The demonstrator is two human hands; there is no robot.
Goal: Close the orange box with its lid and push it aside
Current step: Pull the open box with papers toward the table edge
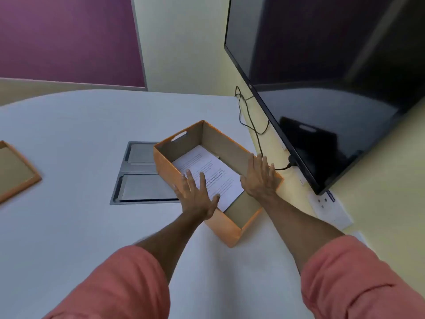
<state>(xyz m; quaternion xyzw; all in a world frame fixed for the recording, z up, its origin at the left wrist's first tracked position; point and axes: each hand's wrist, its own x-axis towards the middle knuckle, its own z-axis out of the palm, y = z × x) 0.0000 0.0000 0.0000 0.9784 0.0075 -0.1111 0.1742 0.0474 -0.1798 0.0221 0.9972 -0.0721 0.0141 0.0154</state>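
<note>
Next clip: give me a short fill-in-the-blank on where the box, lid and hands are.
1. The orange box is ____, with no lid on it.
2. Inside it lies a printed sheet of ____.
3. The lid lies at the table's far ____ edge.
4. The right hand rests on the box's ____ wall.

Missing: open; paper; left; right

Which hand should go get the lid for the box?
Probably the left hand. The lid lies far left on the table; the right hand rests on the orange box's opposite wall.
</note>
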